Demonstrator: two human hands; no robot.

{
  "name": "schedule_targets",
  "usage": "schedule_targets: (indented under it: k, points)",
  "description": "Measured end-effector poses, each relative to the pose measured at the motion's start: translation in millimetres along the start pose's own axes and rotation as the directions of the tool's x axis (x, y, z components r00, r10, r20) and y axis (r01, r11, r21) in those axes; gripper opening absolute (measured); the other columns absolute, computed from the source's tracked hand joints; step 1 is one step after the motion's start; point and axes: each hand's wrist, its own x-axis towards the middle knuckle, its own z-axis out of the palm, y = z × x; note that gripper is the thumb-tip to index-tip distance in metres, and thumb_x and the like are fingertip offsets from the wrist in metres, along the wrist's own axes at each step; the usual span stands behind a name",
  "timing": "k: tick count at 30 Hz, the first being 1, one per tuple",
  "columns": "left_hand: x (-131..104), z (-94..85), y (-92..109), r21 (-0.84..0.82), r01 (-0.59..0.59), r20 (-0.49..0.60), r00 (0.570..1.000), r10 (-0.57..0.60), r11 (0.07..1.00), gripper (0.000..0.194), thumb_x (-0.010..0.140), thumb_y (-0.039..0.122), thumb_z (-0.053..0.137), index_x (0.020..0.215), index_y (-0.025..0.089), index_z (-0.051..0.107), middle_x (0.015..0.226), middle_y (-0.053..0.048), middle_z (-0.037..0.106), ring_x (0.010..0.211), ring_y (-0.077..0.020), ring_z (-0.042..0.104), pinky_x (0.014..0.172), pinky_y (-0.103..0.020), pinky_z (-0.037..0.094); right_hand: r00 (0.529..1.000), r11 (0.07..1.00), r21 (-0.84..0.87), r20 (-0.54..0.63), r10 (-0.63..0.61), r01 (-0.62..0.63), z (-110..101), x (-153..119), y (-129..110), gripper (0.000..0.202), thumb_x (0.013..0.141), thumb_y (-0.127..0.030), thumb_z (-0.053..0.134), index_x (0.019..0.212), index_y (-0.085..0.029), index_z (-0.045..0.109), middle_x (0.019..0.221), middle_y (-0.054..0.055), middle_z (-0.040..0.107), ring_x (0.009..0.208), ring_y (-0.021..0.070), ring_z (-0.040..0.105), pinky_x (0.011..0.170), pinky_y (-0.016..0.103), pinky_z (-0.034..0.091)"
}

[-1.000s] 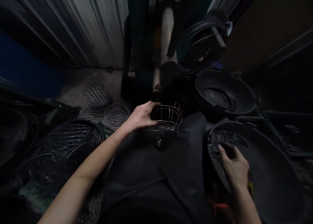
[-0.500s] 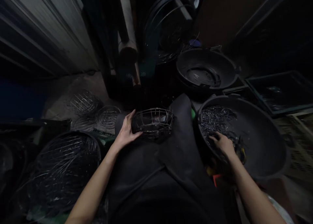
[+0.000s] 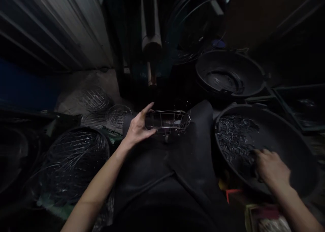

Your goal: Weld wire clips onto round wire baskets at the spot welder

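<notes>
My left hand (image 3: 139,128) grips the left side of a round wire basket (image 3: 172,119), thumb and fingers around its rim. The basket rests on the dark apron (image 3: 175,191) over my lap. To the right, my right hand (image 3: 271,166) is in a large dark basin (image 3: 286,140), blurred by motion, with its fingers curled around a dark tool. This appears to be the pliers (image 3: 259,178) that lay there earlier, now mostly covered by the hand. Short bent metal wire pieces (image 3: 235,135) are heaped at the basin's left side, beside the hand.
A second dark basin (image 3: 228,61) stands farther back. On the left are a tub of wire pieces (image 3: 73,157) and round wire grids (image 3: 118,115) on the floor. A metal post (image 3: 151,32) rises ahead. A box with a red edge (image 3: 232,192) sits beneath the near basin.
My right hand has moved from the wire heap rightward to where the yellow-marked pliers lay and has closed there. My left hand still holds the basket. The view has shifted slightly.
</notes>
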Motion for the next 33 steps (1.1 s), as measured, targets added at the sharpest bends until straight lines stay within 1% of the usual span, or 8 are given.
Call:
schedule_targets:
  k: [4,5,9,13,16,24,27,33]
  points:
    - [14,-1.7,6,0.138,-0.064,0.025,0.998,0.062,0.988,0.072,0.071,0.020,0.063,0.137,0.026,0.035,0.119,-0.005,0.053,0.107,-0.0204,0.054,0.093,-0.031,0.046,0.973,0.930,0.293,0.003,0.230,-0.221,-24,2,-49,0.025,0.078,-0.050,0.045,0.077,-0.028,0.057,0.085,0.021,0.063,0.078,0.0298,0.059,0.068,0.044,0.043]
    - [17,-0.2,6,0.161,-0.067,0.032,0.998,0.063,0.985,0.071,0.072,0.019,0.062,0.137,0.026,0.036,0.119,-0.005,0.051,0.107,-0.0204,0.054,0.093,-0.032,0.045,0.978,0.893,0.401,0.043,0.204,-0.204,-28,-1,-68,0.031,0.075,-0.055,0.047,0.081,-0.026,0.058,0.087,0.020,0.064,0.080,0.0292,0.060,0.070,0.043,0.044]
    - [23,5.7,7,0.224,-0.107,0.072,0.993,0.093,0.969,0.073,0.072,0.017,0.061,0.139,0.027,0.033,0.118,-0.005,0.048,0.109,-0.0211,0.051,0.094,-0.033,0.044,0.984,0.712,0.699,0.079,-0.157,0.058,-37,-14,-155,0.041,0.071,-0.059,0.056,0.082,-0.020,0.063,0.084,0.008,0.067,0.079,0.0234,0.061,0.076,0.039,0.048]
    - [26,3.7,10,0.277,-0.117,0.077,0.992,0.100,0.954,0.073,0.073,0.017,0.061,0.140,0.029,0.033,0.118,-0.006,0.047,0.108,-0.0226,0.050,0.096,-0.037,0.043,0.951,0.474,0.878,0.096,-0.295,0.059,-44,-12,-223,0.036,0.070,-0.052,0.066,0.076,-0.016,0.063,0.067,0.003,0.064,0.059,0.0148,0.058,0.057,0.027,0.048]
    - [27,-0.6,11,0.293,-0.124,0.080,0.991,0.105,0.948,0.074,0.075,0.017,0.060,0.141,0.029,0.030,0.118,-0.007,0.047,0.110,-0.0236,0.049,0.100,-0.043,0.040,0.921,0.345,0.938,0.161,-0.355,-0.031,-43,-1,-253,0.037,0.066,-0.050,0.072,0.073,-0.015,0.061,0.063,0.001,0.063,0.055,0.0130,0.058,0.053,0.025,0.049]
    - [25,-7.3,3,0.335,-0.136,0.062,0.990,0.123,0.932,0.068,0.076,0.014,0.056,0.138,0.025,0.033,0.118,-0.008,0.047,0.113,-0.0233,0.049,0.110,-0.050,0.027,0.901,0.165,0.961,0.268,-0.340,-0.224,-23,14,-295,0.044,0.056,-0.045,0.080,0.081,-0.016,0.059,0.068,0.001,0.066,0.059,0.0153,0.065,0.060,0.029,0.054]
    - [25,-10.4,-1,0.319,-0.138,0.042,0.990,0.131,0.938,0.067,0.076,0.015,0.056,0.138,0.026,0.034,0.119,-0.007,0.047,0.113,-0.0228,0.049,0.110,-0.049,0.028,0.920,0.202,0.968,0.211,-0.331,-0.149,-19,10,-304,0.040,0.063,-0.046,0.075,0.086,-0.017,0.061,0.072,0.001,0.066,0.062,0.0170,0.065,0.059,0.029,0.053]
    - [27,-15.3,-7,0.253,-0.124,-0.032,0.990,0.137,0.959,0.069,0.075,0.016,0.057,0.138,0.025,0.032,0.119,-0.008,0.047,0.113,-0.0231,0.049,0.108,-0.046,0.032,0.967,0.443,0.891,0.017,-0.255,0.101,-15,5,-314,0.026,0.075,-0.044,0.065,0.083,-0.019,0.062,0.069,0.001,0.066,0.056,0.0155,0.061,0.055,0.026,0.047]
